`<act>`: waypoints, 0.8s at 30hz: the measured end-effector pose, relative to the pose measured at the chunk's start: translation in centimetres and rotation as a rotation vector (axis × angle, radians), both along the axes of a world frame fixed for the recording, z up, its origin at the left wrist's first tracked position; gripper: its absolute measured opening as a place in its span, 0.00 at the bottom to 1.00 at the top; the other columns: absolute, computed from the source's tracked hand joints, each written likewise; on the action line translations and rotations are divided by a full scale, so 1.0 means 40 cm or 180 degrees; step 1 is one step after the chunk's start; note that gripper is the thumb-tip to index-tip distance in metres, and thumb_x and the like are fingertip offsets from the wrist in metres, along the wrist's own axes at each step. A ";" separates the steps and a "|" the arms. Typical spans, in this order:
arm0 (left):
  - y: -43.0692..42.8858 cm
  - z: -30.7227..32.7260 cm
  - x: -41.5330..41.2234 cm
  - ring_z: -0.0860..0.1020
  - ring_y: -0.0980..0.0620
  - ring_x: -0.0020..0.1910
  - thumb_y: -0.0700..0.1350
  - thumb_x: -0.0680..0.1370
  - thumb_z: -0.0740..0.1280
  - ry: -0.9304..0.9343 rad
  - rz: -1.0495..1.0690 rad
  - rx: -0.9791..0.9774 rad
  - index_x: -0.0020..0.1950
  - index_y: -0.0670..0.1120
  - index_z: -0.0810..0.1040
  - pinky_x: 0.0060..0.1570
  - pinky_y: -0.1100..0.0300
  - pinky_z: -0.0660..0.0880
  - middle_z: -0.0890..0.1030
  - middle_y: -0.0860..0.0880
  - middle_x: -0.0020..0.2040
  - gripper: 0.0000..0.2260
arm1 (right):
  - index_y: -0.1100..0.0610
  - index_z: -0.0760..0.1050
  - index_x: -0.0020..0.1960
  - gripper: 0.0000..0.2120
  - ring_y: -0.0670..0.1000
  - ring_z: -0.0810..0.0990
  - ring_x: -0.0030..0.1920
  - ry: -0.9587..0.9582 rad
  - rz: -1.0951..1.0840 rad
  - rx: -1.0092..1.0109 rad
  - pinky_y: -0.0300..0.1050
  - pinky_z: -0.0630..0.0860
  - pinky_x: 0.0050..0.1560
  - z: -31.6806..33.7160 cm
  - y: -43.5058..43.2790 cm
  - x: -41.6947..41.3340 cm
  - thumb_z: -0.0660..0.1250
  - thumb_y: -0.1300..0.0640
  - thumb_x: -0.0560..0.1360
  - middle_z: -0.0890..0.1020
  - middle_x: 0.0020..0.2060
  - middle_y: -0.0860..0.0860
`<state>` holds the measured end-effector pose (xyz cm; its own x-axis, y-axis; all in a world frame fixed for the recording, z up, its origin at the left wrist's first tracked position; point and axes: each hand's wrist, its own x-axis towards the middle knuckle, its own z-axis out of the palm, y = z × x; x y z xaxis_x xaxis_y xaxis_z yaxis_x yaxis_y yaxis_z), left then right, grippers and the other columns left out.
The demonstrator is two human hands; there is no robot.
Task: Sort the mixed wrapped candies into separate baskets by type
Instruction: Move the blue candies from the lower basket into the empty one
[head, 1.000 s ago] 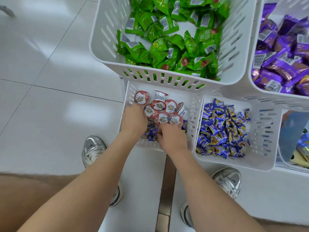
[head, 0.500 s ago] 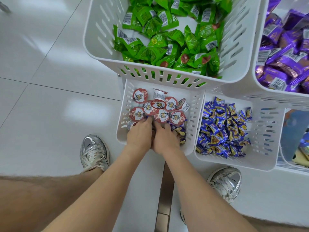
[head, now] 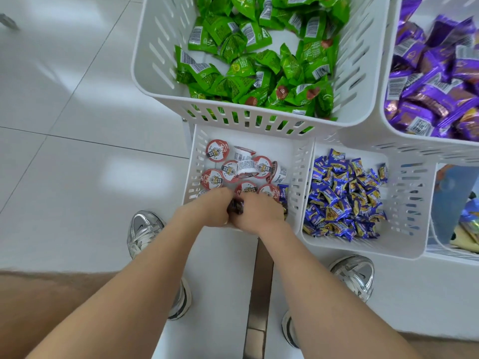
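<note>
Withdrawn left hand (head: pixel 206 209), right hand (head: pixel 260 213) clutch candies (head: pixel 235 205)

A left sneaker (head: pixel 145 234) and a right sneaker (head: pixel 355 275) are planted on white tiles (head: pixel 64 164), a metal strip (head: pixel 260 294) being set between them.

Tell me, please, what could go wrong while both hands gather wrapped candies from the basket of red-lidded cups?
The left hand and right hand squeeze a loose bunch of wrapped candies between them; some may drop back among the red-lidded cups.
A blue candy beside the right hand could be missed.
Rising hands might bump the overhanging green-candy basket.
</note>
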<state>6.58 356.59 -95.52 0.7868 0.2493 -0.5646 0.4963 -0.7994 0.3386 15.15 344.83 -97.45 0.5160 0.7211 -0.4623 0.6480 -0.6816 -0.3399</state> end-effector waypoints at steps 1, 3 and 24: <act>0.005 0.005 -0.004 0.78 0.43 0.45 0.34 0.73 0.66 -0.0010 0.0026 -0.0031 0.49 0.43 0.76 0.40 0.57 0.70 0.80 0.43 0.47 0.07 | 0.48 0.78 0.56 0.19 0.58 0.82 0.49 -0.0005 0.0048 -0.0041 0.49 0.78 0.44 0.002 -0.004 -0.003 0.66 0.38 0.73 0.83 0.49 0.51; 0.015 0.007 -0.013 0.76 0.45 0.44 0.35 0.73 0.67 -0.0128 0.0115 -0.0113 0.47 0.47 0.74 0.38 0.60 0.69 0.79 0.47 0.45 0.08 | 0.49 0.79 0.57 0.16 0.59 0.82 0.50 -0.0040 0.0238 0.0045 0.49 0.76 0.43 0.008 -0.012 -0.004 0.65 0.40 0.77 0.83 0.50 0.53; -0.097 0.041 -0.010 0.78 0.41 0.40 0.45 0.81 0.66 -0.1145 0.2502 -0.0146 0.47 0.40 0.78 0.37 0.53 0.67 0.80 0.43 0.39 0.09 | 0.55 0.81 0.51 0.10 0.45 0.71 0.21 -0.0441 -0.1904 0.2408 0.40 0.63 0.24 0.151 -0.153 0.155 0.64 0.50 0.84 0.71 0.22 0.45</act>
